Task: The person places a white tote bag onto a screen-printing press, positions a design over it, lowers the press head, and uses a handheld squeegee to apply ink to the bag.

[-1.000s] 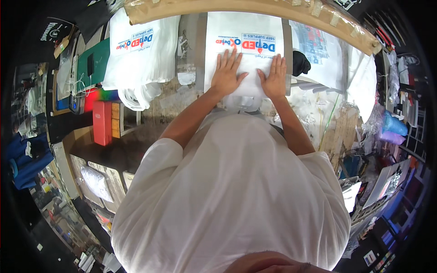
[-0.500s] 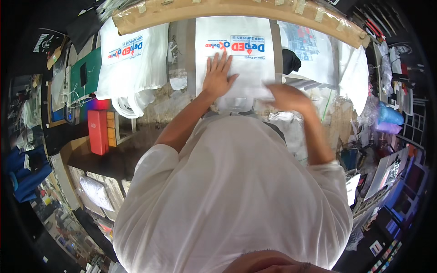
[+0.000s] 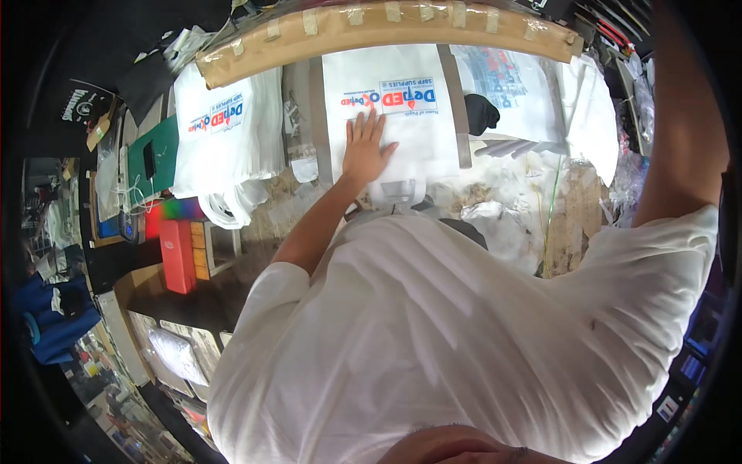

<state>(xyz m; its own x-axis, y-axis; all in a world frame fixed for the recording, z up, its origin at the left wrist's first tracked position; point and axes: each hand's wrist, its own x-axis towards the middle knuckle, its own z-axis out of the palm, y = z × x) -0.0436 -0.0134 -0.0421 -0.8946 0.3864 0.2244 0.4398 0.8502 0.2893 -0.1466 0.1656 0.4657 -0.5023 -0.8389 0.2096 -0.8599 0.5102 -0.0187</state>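
Observation:
A white bag [image 3: 421, 147] printed in red and blue lies flat on a grey board [image 3: 454, 108], its looped handle [image 3: 415, 191] toward my body. My left hand [image 3: 366, 148] rests palm down on the bag's left middle, just below the print, with its fingers spread and nothing gripped. On the right, my right forearm [image 3: 688, 116] is raised high along the picture's edge. The hand at its end is out of view.
A stack of printed white bags [image 3: 224, 147] lies left, beside a green board [image 3: 143, 155]. A taped cardboard bar [image 3: 386, 25] spans the far side. Right of the board are a black bundle [image 3: 481, 114] and more white bags [image 3: 591, 116]. A red box [image 3: 177, 255] stands left.
My right hand has left the bag's lower right side, swinging up and right out of view. My left hand stays flat on the bag. The whole view has shifted slightly.

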